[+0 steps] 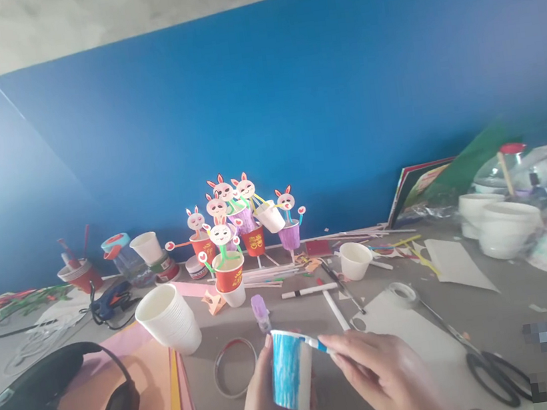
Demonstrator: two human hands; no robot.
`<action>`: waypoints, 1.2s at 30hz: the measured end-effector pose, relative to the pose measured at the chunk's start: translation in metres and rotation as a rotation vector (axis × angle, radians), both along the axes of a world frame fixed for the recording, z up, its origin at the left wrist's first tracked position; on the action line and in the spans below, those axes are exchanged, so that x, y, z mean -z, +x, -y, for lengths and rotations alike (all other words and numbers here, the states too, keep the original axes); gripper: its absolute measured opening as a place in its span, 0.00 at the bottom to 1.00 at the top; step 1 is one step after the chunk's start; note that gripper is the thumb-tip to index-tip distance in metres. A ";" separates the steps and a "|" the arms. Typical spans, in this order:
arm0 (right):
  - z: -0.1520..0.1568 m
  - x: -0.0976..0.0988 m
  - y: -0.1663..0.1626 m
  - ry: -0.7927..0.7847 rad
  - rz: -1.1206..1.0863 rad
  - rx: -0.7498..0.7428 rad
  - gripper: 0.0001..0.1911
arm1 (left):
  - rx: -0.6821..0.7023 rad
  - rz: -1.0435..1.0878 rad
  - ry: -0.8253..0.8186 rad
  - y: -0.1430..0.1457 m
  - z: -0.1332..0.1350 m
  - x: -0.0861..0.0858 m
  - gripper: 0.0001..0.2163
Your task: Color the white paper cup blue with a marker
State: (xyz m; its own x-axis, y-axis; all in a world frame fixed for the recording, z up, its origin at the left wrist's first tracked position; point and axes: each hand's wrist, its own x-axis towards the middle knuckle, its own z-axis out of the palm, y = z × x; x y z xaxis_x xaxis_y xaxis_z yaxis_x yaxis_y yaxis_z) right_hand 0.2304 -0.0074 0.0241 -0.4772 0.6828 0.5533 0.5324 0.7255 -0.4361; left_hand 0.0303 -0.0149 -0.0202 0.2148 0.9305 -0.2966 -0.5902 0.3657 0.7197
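My left hand [260,405] is wrapped round a white paper cup [292,374], its thumb along the cup's left side. Blue streaks cover most of the cup's visible wall, while a strip on the right stays white. In my right hand [375,366] a blue marker [316,343] is pinched, its tip at the cup's upper right near the rim. A roll of tape [235,369] lies left of the cup. Just behind it stands a small purple-capped bottle [261,313]. The fingers behind the cup are mostly hidden.
Rabbit-faced cup figures [228,271] stand at the back. Stacked white cups [170,319], coloured paper [160,381] and a black headset [63,407] are on the left. Scissors [491,371], white paper [395,330] and more cups [508,228] lie right. A blue wall [340,102] closes the back.
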 end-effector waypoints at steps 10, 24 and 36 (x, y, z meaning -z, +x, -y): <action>0.003 -0.001 -0.003 -0.037 0.008 0.015 0.15 | 0.010 0.020 -0.015 0.002 -0.004 0.004 0.28; 0.007 -0.003 -0.003 -0.133 0.150 -0.121 0.15 | -0.076 0.085 -0.117 0.001 -0.002 0.001 0.25; 0.011 -0.003 -0.004 -0.083 0.154 -0.140 0.13 | -0.098 0.110 -0.140 0.000 -0.002 0.004 0.24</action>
